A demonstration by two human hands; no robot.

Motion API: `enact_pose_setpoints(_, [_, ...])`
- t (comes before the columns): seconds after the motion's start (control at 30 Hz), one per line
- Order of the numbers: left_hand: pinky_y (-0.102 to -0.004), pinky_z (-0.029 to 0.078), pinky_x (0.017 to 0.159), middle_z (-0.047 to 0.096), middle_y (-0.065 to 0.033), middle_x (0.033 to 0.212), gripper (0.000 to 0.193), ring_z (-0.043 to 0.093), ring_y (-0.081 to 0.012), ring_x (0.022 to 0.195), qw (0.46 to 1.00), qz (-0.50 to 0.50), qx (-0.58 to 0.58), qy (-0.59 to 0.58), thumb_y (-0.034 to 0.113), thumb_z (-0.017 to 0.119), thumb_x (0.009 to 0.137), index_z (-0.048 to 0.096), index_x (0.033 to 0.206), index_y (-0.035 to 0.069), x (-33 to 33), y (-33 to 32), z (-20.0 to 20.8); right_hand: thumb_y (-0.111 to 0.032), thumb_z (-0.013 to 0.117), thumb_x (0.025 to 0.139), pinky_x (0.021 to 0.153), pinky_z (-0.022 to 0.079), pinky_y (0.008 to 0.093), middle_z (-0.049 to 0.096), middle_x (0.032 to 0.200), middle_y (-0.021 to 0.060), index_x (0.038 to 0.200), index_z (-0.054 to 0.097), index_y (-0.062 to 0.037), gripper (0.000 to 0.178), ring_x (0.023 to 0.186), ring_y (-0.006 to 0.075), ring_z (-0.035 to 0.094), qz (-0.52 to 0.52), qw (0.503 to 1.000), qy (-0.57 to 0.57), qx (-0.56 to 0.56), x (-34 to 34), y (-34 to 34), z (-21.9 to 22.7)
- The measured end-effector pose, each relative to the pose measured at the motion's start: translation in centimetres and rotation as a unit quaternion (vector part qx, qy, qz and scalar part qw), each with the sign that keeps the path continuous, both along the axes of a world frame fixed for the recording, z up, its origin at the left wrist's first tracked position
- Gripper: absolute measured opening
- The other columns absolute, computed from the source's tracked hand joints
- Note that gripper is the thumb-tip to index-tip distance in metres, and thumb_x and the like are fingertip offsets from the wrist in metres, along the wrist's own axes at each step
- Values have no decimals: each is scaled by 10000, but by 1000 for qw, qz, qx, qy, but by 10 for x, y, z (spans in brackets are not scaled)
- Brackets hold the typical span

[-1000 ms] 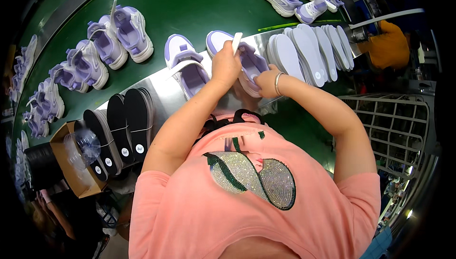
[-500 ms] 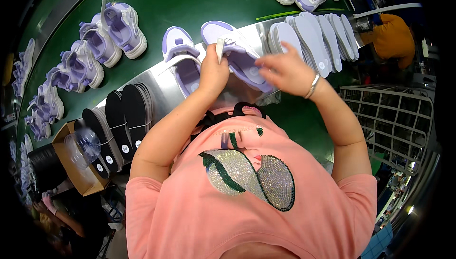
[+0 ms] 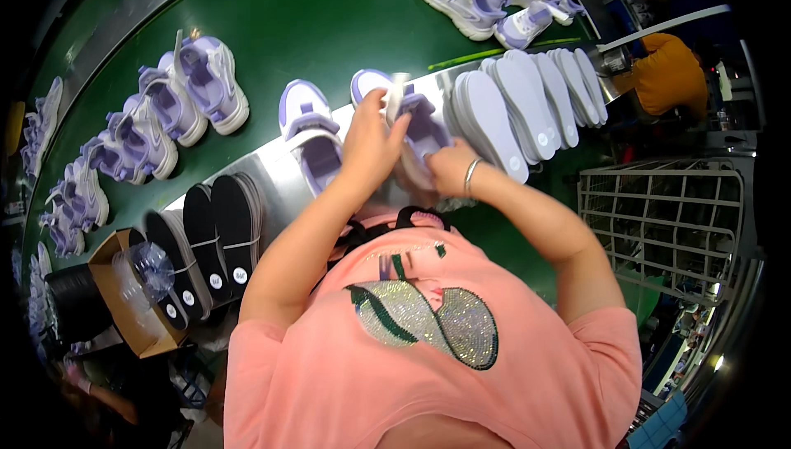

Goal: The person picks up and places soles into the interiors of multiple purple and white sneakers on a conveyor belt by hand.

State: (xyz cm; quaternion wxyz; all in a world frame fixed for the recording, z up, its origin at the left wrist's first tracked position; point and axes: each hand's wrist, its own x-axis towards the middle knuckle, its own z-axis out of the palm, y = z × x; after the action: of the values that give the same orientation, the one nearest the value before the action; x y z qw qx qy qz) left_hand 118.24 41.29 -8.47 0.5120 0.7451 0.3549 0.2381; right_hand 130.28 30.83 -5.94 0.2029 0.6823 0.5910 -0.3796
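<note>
A white and lilac sneaker [image 3: 425, 129] is tilted between my two hands, its opening toward me. My left hand [image 3: 371, 137] is closed on its side near the raised white strap [image 3: 397, 95]. At the heel, my right hand [image 3: 451, 169] is closed over the collar, its fingertips partly hidden by the opening. The heel area is blurred. To the left, a matching sneaker [image 3: 306, 113] stands on the metal ledge [image 3: 276, 170], its opening toward me and its strap folded to one side. Neither hand touches it.
Stacks of pale insoles [image 3: 486, 115] lie to the right, and tied black insoles [image 3: 235, 218] to the left. A cardboard box [image 3: 111, 272] holds clear plastic pieces. More sneakers [image 3: 206, 78] stand on the green surface [image 3: 313, 12]. A wire basket [image 3: 667, 218] is at the right.
My right hand has come down from above the sneaker's opening to its heel. The sneaker has turned more upright in my hands. The whole view has shifted slightly.
</note>
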Motion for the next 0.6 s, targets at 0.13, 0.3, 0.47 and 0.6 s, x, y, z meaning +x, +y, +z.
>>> enact_pose_setpoints(0.13, [-340,433,521,561,-86,645,456,550,-255,549,994,8,98,51,161,616,756,404,1139,33,-57,0,8,-133,504,697,802,343,452,620,907,127,924,582,-51,254,841,262,603,-35,999,0,-7,-25,4,0])
enact_pose_setpoints(0.3, [-432,444,519,579,-212,662,843,577,-368,595,950,-82,128,274,374,587,749,95,1332,17,-67,-7,15,-172,475,714,802,332,483,621,830,175,876,573,-14,246,757,297,608,-47,996,74,33,-55,22,2])
enact_pose_setpoints(0.47, [-457,456,540,582,-216,657,764,579,-381,600,946,-52,94,307,254,557,740,115,1335,64,-38,16,-4,-303,511,759,824,341,470,603,908,135,970,558,-47,336,865,281,576,-62,988,128,58,-57,32,4])
enact_pose_setpoints(0.6, [-469,455,542,580,-202,639,715,577,-383,599,952,7,128,277,201,520,741,138,1340,120,-28,66,-16,-245,576,755,859,373,415,524,1074,146,1015,527,-44,332,1003,293,488,-24,872,250,421,-8,36,12])
